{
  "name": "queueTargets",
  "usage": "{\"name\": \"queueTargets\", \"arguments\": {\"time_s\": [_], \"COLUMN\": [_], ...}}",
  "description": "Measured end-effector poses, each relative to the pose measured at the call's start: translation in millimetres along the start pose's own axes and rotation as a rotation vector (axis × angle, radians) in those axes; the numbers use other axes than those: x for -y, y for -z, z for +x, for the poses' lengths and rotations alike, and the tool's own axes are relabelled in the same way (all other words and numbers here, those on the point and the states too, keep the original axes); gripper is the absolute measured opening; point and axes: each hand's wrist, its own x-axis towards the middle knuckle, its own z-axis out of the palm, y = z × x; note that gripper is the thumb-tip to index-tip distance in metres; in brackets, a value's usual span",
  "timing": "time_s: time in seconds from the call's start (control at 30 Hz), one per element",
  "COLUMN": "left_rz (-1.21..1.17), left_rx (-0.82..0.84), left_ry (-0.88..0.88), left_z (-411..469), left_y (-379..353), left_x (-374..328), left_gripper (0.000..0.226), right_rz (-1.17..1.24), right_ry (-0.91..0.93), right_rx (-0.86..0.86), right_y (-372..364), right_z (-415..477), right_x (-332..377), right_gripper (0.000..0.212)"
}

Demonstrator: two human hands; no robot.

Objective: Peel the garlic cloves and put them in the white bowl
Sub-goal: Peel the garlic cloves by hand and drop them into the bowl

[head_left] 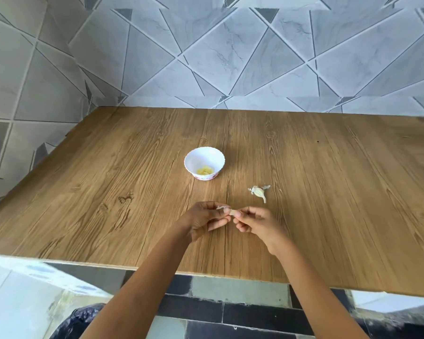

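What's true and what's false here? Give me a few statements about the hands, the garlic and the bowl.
1. The left hand and the right hand pinch one garlic clove between them. True.
2. The white bowl is empty. False: yellowish peeled cloves lie in it.
3. Pale garlic scraps lie on the table, right of the bowl. True.
4. The left hand touches the bowl. False: it is apart from it, nearer the person.

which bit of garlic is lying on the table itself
The skin-covered garlic piece right of the white bowl. Another clove is pinched between left hand and right hand; peeled cloves sit in the bowl.
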Motion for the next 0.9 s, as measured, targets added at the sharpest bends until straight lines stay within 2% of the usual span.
{"name": "queueTargets", "arguments": {"time_s": [0.13,0.3,0.43,0.63,0.7,0.83,0.9], "left_rz": [-0.138,-0.205,-0.225,-0.089,-0.087,-0.116,-0.155], "left_rx": [-0.033,-0.031,-0.038,-0.092,-0.086,-0.062,-0.059], "left_ry": [0.048,0.058,0.069,-0.056,-0.071,-0.074,-0.052], "left_z": [1,4,6,9,9,6,4], "left_y": [-2,-5,-8,-13,-12,-12,-13], "left_x": [-1,1,1,2,2,1,0], "left_gripper": [0.008,0.008,0.006,0.004,0.005,0.006,0.006], "right_rz": [0.136,0.165,-0.015,-0.316,-0.221,0.200,0.337], "right_ry": [-0.049,-0.078,0.024,0.224,0.191,-0.069,-0.144], "right_rx": [-0.002,0.013,-0.009,-0.200,-0.226,-0.199,-0.176], "right_y": [-2,2,4,2,0,-3,-4], "right_z": [2,6,5,4,3,1,1], "right_x": [4,6,4,0,2,13,16], "right_gripper": [0.005,0.006,0.005,0.005,0.005,0.002,0.003]}}
